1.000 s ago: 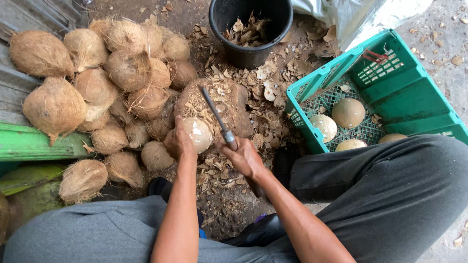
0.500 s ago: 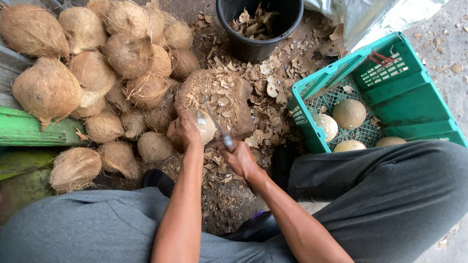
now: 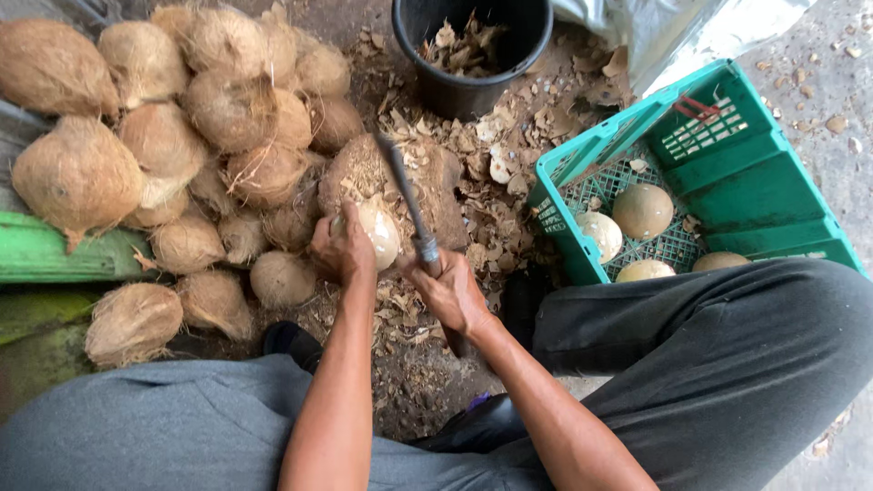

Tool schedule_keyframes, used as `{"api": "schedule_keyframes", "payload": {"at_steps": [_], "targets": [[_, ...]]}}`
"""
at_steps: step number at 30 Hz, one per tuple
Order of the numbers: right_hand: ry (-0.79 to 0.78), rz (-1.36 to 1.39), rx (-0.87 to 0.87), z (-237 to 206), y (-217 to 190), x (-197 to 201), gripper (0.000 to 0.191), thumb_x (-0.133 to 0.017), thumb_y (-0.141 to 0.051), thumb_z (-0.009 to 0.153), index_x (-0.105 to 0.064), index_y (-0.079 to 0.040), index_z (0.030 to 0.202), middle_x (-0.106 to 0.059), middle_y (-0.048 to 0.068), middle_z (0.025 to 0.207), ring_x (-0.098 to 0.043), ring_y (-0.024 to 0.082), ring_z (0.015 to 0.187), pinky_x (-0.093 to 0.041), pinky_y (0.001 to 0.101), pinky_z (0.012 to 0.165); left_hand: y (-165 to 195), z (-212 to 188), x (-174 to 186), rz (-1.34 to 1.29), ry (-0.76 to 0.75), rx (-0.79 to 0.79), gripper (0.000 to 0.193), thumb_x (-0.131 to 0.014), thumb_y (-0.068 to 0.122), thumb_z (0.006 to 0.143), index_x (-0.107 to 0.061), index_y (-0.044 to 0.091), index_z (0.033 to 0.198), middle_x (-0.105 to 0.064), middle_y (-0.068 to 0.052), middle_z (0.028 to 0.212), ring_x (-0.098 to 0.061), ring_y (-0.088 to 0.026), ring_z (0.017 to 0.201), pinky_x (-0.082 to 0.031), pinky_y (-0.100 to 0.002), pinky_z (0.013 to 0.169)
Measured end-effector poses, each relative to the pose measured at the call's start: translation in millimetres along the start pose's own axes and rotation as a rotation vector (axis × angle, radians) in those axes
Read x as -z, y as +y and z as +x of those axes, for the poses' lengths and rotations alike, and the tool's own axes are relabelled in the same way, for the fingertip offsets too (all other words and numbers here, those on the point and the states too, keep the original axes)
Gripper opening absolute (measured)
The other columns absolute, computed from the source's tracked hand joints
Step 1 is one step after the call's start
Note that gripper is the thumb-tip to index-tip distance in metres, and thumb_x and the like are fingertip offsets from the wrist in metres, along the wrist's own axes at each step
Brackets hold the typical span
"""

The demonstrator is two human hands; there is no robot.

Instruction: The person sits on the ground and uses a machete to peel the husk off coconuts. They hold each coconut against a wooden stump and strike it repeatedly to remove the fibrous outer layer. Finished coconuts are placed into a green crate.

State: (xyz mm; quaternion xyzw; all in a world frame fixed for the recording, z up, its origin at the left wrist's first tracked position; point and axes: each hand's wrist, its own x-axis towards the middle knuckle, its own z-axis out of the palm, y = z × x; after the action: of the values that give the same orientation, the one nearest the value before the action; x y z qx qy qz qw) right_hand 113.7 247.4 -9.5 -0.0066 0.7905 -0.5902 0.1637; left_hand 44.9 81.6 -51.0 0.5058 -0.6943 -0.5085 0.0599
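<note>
At the far left of the frame a green board [image 3: 55, 255] lies along the edge, and above and beside it a heap of husked brown coconuts [image 3: 182, 136] fills the upper left; these still wear their fibrous brown coat and look unworked. Just right of the heap, near the middle, the left hand [image 3: 341, 247] is curled tight around a pale, partly peeled coconut [image 3: 380, 232], pressing it against a worn wooden block [image 3: 441, 182] strewn with shavings. Beside it the right hand [image 3: 450, 291] is closed in a fist on the handle of a dark blade [image 3: 405, 195], which slants up and to the left over the block, its edge close to the coconut. Brown shell chips [image 3: 473, 136] litter the ground around the block, and a black bucket [image 3: 473, 36] at the top centre holds more scraps. On the right, a green plastic crate [image 3: 727, 173] contains about four smooth, pale peeled coconuts [image 3: 642, 211]. Judging by the small number in the crate against the large pile, most of the work looks left to do.
</note>
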Motion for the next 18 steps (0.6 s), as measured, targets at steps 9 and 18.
{"api": "schedule_keyframes", "payload": {"at_steps": [9,18], "targets": [[-0.1,-0.126,-0.257,7,1,-3,0.027,-0.068,-0.031,0.094,-0.07,-0.005,0.1,-0.059,0.001,0.065,-0.052,0.014,0.05,-0.046,0.0353,0.047,3,0,10,-0.032,-0.028,-0.212,0.048,-0.064,0.054,0.093,-0.07,0.007,0.083,-0.069,-0.008,0.078,-0.059,-0.018,0.064,-0.048,-0.037,0.062],[0.054,0.01,-0.069,4,0,-11,0.029,-0.06,-0.031,0.098,-0.073,-0.006,0.093,-0.061,0.002,0.065,-0.051,0.015,0.051,-0.046,0.035,0.049,-1,-2,4,0.041,-0.002,-0.122,0.046,-0.063,0.057,0.09,-0.066,0.011,0.083,-0.064,-0.007,0.076,-0.056,-0.018,0.064,-0.048,-0.041,0.061]]}}
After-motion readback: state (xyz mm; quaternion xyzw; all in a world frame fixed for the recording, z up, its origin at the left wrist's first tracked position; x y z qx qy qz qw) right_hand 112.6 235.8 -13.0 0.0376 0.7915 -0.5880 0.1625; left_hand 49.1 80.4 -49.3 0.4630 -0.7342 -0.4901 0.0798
